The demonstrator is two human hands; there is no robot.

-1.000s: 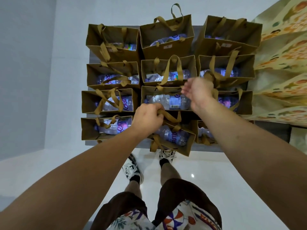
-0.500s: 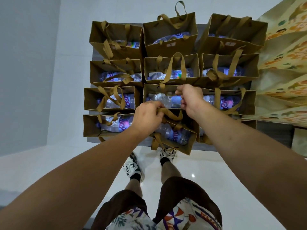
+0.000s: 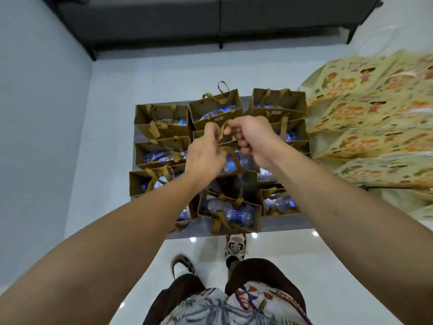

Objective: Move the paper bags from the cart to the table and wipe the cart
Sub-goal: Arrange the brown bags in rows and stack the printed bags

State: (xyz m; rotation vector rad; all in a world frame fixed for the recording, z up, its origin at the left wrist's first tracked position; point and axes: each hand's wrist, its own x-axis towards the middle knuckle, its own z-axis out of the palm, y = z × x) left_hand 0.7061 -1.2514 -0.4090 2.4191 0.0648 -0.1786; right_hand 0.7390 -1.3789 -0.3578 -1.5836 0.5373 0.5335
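We see both hands raised together over the middle of the grey cart (image 3: 276, 227). The left hand (image 3: 206, 153) and the right hand (image 3: 254, 137) each pinch ribbon handles (image 3: 230, 152) of brown paper bags (image 3: 229, 208) holding water bottles (image 3: 236, 215). More bags crowd the cart from nine to three o'clock. A patterned tablecloth (image 3: 375, 127) lies at three o'clock.

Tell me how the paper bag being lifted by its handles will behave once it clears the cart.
The lifted bag probably hangs heavy for its size, since water bottles lie inside. Its ribbon handles look soft, so it may swing under the left hand and right hand. Its paper walls look stiff, likely holding shape.
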